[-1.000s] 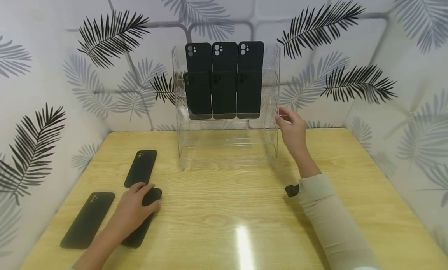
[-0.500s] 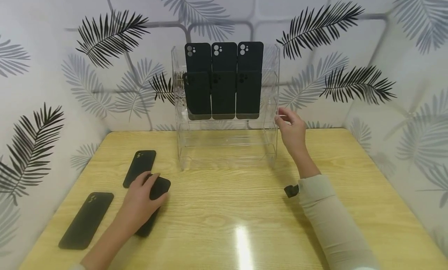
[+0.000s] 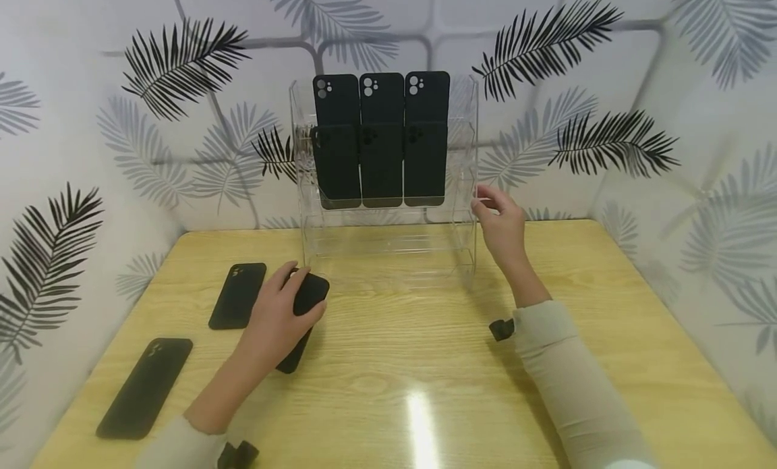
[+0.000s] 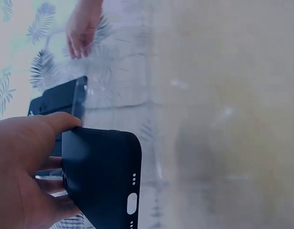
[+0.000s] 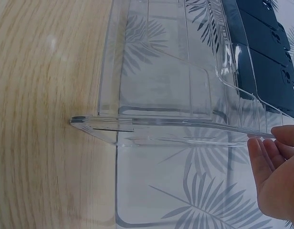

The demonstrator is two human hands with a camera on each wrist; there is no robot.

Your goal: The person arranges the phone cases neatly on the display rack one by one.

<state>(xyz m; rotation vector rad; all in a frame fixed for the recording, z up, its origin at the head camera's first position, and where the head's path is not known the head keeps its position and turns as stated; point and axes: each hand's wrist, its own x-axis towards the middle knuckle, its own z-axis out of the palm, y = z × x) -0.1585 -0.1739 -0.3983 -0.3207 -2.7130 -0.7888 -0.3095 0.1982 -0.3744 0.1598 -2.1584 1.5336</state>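
A black phone case [image 3: 311, 295] hangs in my left hand [image 3: 273, 324], tilted in front of the rack's lower left corner. In the left wrist view, thumb and fingers grip the case [image 4: 101, 167] by its edges, and its end with the port cutout faces the camera. My right hand [image 3: 504, 229] pinches the right side panel of a clear acrylic rack [image 5: 194, 125]; the right wrist view shows the thumb on one face and fingers on the other. Black phone cases [image 3: 425, 165] stand in two overlapping rows on the rack's upper tiers.
Two more black cases lie on the table at the left, one [image 3: 238, 295] near the left hand and another [image 3: 146, 388] closer to the front. The wood-grain table [image 3: 485, 401] ends at a leaf-patterned wall [image 3: 577, 64] behind the rack.
My left hand has lifted its phone case off the table and carried it right and toward the rack. My right hand keeps its hold on the panel.
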